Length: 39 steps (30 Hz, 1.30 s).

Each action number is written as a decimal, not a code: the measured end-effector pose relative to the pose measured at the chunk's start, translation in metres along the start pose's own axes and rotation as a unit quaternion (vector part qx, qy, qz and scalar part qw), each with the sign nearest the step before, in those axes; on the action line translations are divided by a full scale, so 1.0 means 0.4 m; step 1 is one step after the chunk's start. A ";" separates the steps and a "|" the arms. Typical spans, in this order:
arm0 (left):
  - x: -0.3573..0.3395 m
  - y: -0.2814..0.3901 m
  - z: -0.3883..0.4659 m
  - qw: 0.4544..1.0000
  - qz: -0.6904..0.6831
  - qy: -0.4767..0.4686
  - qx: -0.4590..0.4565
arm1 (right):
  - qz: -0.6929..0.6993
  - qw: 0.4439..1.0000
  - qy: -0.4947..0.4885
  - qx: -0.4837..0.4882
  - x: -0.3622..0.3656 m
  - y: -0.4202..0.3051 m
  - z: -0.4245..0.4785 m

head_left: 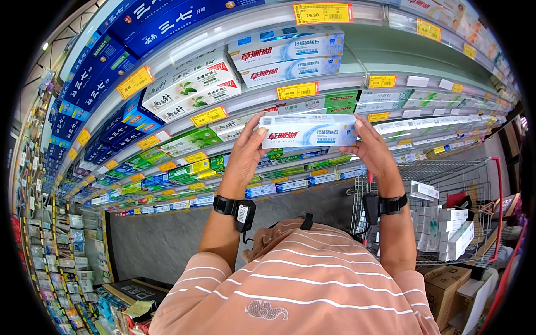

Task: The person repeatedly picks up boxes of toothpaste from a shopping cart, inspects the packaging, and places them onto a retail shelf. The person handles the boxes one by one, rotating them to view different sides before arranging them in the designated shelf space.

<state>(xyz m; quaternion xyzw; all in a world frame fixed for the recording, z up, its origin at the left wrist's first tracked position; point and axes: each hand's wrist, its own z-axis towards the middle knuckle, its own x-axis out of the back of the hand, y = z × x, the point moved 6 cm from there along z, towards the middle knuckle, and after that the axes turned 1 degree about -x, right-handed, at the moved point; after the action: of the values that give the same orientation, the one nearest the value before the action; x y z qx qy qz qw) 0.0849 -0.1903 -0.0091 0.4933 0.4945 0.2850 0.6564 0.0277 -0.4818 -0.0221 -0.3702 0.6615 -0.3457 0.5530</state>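
Note:
A white and blue toothpaste box (308, 130) is held level between both hands, in front of the shelves. My left hand (250, 146) grips its left end, thumb on the front face. My right hand (370, 144) grips its right end, with fingers above and below. Just beyond, two similar toothpaste boxes (289, 50) lie stacked on a glass shelf. White boxes with green leaves (192, 90) sit to their left on the same shelf. Green and white boxes (316, 102) line the shelf below.
At the right stands a wire shopping cart (423, 167) holding many small white boxes (454, 226). A cardboard carton (446, 284) is at the lower right. Dark blue boxes (88, 79) fill the shelves at the left. Yellow price tags (297, 90) run along the shelf edges.

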 end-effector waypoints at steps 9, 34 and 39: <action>-0.012 -0.007 -0.001 1.000 -0.024 -0.001 -0.004 | 0.015 1.000 -0.003 0.007 0.011 0.015 0.003; 0.023 -0.045 0.003 0.997 -0.023 -0.014 0.069 | -0.001 0.995 -0.078 0.060 -0.011 0.010 -0.011; 0.012 -0.027 -0.005 0.998 -0.048 0.012 0.031 | -0.002 0.998 -0.056 0.038 0.017 0.034 0.007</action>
<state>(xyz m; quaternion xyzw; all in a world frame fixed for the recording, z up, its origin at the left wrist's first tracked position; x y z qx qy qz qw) 0.0834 -0.1889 -0.0209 0.4854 0.5342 0.2436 0.6478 0.0282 -0.4813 -0.0378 -0.3688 0.6149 -0.3505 0.6025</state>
